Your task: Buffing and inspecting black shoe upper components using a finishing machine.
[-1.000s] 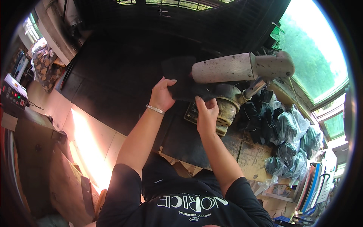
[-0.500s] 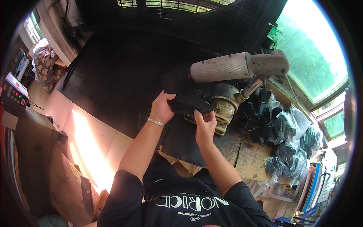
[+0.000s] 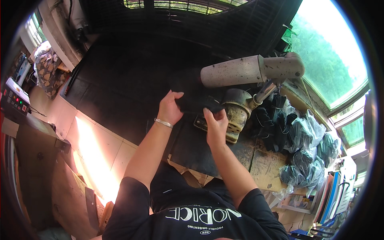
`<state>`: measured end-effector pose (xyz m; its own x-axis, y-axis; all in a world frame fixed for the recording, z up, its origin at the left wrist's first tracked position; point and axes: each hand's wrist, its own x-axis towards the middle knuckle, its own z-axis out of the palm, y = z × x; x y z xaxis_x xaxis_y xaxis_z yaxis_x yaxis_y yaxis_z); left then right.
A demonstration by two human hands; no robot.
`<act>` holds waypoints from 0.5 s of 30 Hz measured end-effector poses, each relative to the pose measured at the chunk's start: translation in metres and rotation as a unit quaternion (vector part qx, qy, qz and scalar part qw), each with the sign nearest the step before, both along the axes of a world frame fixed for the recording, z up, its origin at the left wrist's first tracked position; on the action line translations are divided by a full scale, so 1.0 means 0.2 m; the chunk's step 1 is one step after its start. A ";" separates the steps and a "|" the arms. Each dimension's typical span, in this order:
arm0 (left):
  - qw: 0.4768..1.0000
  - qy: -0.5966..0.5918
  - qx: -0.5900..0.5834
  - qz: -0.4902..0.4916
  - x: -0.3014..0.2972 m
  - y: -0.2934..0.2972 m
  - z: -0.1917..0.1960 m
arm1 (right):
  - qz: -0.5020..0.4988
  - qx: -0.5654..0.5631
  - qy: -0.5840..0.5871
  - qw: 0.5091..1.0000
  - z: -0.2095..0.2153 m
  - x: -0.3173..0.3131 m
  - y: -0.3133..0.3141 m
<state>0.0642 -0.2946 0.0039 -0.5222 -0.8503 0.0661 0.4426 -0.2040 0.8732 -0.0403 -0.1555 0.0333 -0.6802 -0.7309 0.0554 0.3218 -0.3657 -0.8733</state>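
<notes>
A dark, flat piece of black material [image 3: 199, 105] is stretched between my two hands, close to the worn machine head. It blends into the dark surface behind, so its outline and exact kind are hard to make out. My left hand [image 3: 171, 109], with a bracelet at the wrist, grips the left end, thumb on top. At the right end my right hand [image 3: 216, 125] pinches the edge between thumb and fingers. Just beyond the right hand stands a dirty yellowish metal base [image 3: 237, 107], and above it a grey ribbed cylinder [image 3: 234, 72] on a jointed arm.
Clear plastic bags [image 3: 306, 132] filled with dark pieces are heaped at the right, below a window [image 3: 332, 56]. A black-stained board [image 3: 116, 88] spreads ahead and left. On the far left are a control box [image 3: 15, 96] with lit buttons and a wooden panel [image 3: 72, 188].
Both hands have shifted slightly away from me, and the black piece now looks more edge-on or tilted. My grip at both ends stays.
</notes>
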 end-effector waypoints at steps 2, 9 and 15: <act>0.938 0.196 0.271 -0.086 -0.01 -0.03 0.14 | 0.002 -0.002 0.011 1.000 0.03 -0.02 -0.06; 0.945 0.209 0.242 -0.075 -0.02 -0.08 0.17 | -0.016 0.027 0.054 0.998 0.07 0.00 -0.10; 0.948 0.196 0.248 -0.036 0.03 0.00 0.14 | -0.004 0.024 0.047 0.999 0.02 0.06 -0.03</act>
